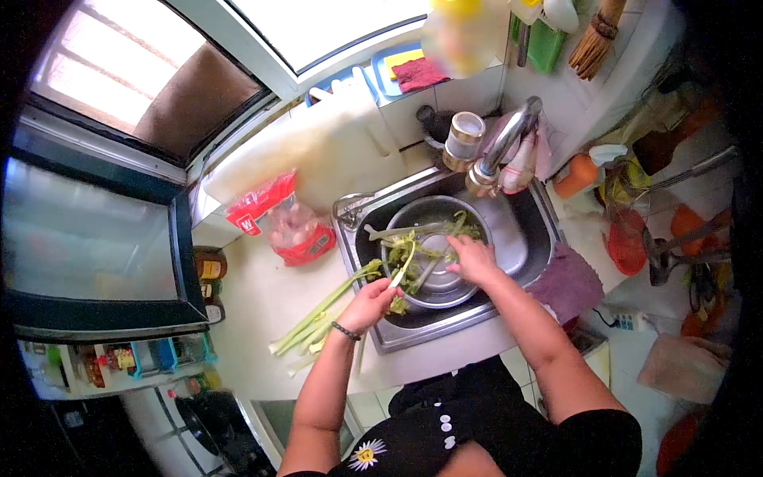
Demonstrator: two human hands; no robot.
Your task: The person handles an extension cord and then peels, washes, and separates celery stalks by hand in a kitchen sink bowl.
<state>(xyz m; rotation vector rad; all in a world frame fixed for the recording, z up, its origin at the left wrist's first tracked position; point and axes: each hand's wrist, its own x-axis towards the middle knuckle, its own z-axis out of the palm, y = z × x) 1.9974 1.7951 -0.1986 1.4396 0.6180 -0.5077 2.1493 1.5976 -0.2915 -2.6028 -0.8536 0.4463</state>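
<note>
Head camera view, looking down on a person working at a metal sink (pixel 515 228) set into a pale surface (pixel 254 306). Inside the sink sits a round metal bowl (pixel 445 296) with leafy greens (pixel 409 242) lying in it, mostly toward its left and upper sides. At the bowl's left rim, the left hand (pixel 377 305) pinches a pale green stalk (pixel 404 274) between thumb and fingers; a dark beaded bracelet (pixel 346 330) circles that wrist. The right hand (pixel 470 259) reaches over the bowl from the right, its fingers bent down toward the greens; whether they grip anything, I cannot tell. Beside the left hand, long loose stalks (pixel 311 319) lie slanting across the surface to the left of the sink. Above them is a red and clear plastic bag (pixel 306 248), its contents unclear. A curved metal faucet (pixel 509 139) rises behind the sink, and a purple cloth (pixel 568 282) lies at the sink's right edge.
</note>
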